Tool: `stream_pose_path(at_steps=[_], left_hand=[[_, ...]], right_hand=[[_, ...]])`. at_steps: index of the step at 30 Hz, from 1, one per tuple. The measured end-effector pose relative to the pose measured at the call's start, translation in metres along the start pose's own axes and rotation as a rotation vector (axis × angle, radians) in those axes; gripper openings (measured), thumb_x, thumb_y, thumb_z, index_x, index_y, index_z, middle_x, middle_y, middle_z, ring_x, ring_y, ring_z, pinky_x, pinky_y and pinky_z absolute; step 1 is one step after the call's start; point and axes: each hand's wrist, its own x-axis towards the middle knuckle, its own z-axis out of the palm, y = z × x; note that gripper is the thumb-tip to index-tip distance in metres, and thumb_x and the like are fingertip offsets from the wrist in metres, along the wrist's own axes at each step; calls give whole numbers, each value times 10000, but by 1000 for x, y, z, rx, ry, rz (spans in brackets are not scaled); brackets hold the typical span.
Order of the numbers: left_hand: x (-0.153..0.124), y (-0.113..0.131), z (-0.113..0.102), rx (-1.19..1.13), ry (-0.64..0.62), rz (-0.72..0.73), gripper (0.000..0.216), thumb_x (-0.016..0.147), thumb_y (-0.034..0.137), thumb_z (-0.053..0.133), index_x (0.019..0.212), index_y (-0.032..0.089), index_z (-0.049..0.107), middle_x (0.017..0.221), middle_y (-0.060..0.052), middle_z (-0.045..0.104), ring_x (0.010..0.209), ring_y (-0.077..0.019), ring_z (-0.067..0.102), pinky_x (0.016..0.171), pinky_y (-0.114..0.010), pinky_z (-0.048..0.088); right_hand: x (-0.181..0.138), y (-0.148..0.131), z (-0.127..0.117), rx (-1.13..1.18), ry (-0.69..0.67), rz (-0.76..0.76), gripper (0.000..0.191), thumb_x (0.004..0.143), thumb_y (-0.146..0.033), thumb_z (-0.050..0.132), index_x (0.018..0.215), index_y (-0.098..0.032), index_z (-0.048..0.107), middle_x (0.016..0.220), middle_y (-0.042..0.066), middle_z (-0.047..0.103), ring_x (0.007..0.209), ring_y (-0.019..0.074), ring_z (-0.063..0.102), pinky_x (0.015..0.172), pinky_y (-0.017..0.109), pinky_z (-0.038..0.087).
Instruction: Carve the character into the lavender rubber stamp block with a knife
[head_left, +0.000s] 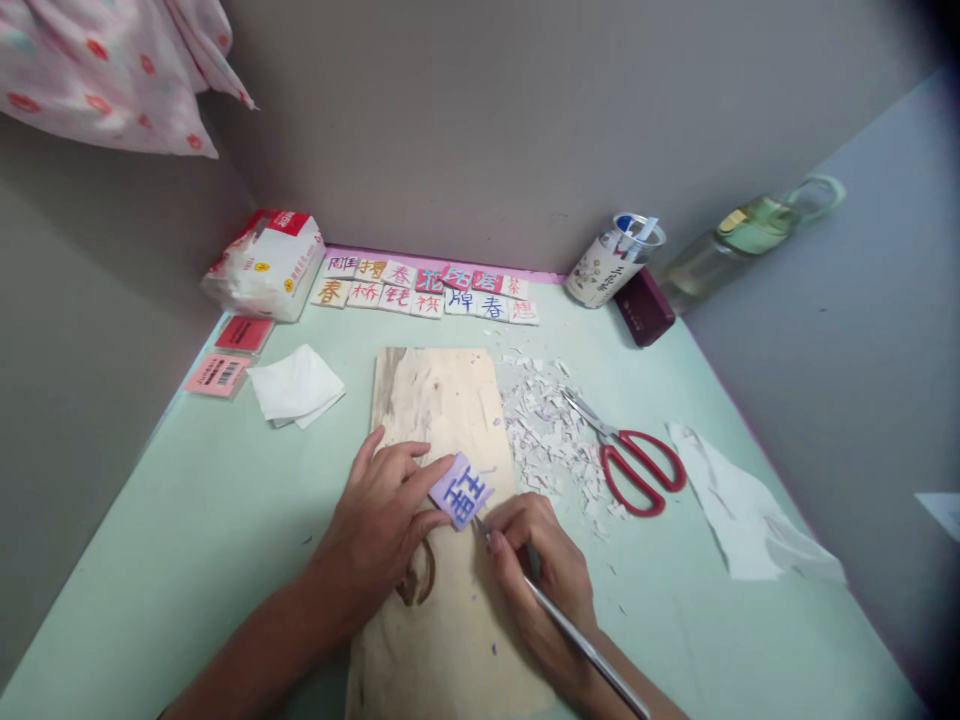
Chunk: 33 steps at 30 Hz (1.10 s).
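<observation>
A small pale purple block (460,490) bearing a blue carved character lies on a wooden board (439,400) in front of me. My left hand (382,520) pinches the block between thumb and forefinger and holds it down on the board. My right hand (541,580) is closed around a thin metal carving tool (577,640), gripped like a pen. Its tip touches the lower right edge of the block.
White shavings (551,435) and red-handled scissors (634,460) lie right of the board. Rows of carved character tiles (427,285) line the back wall, beside a tissue pack (262,265), a cup (611,262), a dark red box (643,306) and a bottle (739,235). Tissues (296,388) and pink cards (217,375) lie left; crumpled paper (750,520) lies right.
</observation>
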Motion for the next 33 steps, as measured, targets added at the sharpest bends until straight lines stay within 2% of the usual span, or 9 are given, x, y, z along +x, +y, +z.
stream_pose_path(at_steps=[8, 33], left_hand=[[-1, 2, 0, -12, -1, -11, 395, 949, 130, 611, 1331, 167, 521, 1033, -89, 604, 1151, -317, 600, 1089, -747, 349], [-4, 1, 2, -36, 4, -25, 377, 984, 160, 548, 1357, 191, 510, 1062, -84, 597, 1171, -302, 574, 1122, -705, 305]], right_hand=[[-1, 2, -1, 39, -8, -10, 268, 977, -58, 488, 774, -219, 420, 800, -12, 589, 754, 154, 514, 734, 344, 386], [-2, 0, 0, 54, -44, -60, 251, 957, -34, 489, 801, -222, 431, 803, -1, 594, 757, 164, 534, 740, 358, 400]])
